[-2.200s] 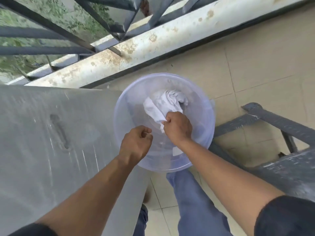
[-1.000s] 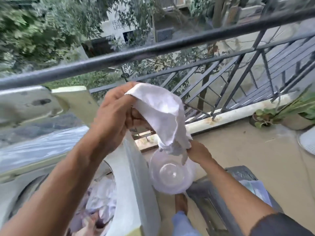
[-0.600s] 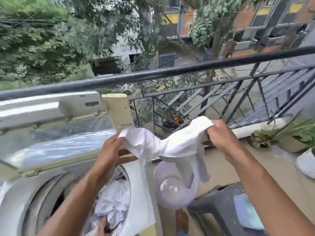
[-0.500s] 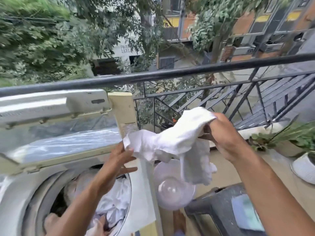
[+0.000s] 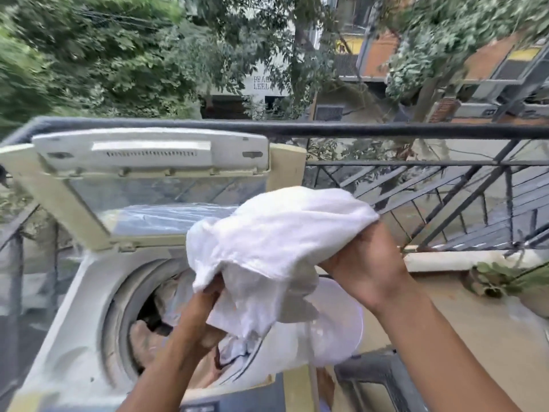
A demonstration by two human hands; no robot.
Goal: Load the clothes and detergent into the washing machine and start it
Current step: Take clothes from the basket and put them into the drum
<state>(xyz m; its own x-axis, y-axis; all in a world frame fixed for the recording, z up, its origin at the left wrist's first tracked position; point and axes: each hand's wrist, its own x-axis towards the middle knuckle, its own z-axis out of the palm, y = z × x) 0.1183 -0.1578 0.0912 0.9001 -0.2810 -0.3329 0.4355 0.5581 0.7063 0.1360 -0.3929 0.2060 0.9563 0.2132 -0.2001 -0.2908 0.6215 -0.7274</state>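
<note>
White, soft, crumpled cloth [image 5: 279,233] — gripped by both hands — above the washer's round drum [image 5: 139,316].

Centre of frame: white cloth [image 5: 276,236] bunched between two hands. Right hand [image 5: 364,266] grips its upper right edge; left hand [image 5: 205,304] holds the lower left part, fingers partly hidden under the fabric. Lower left: top-loading washing machine [image 5: 74,331], lid [image 5: 142,173] raised upright, clothes [image 5: 175,295] visible in the drum. Clear plastic tub [image 5: 341,328] below the cloth, lower centre. Black railing [image 5: 416,132] crosses mid-frame; trees [image 5: 104,55] and buildings beyond. Potted plant [image 5: 505,278] at right edge.
</note>
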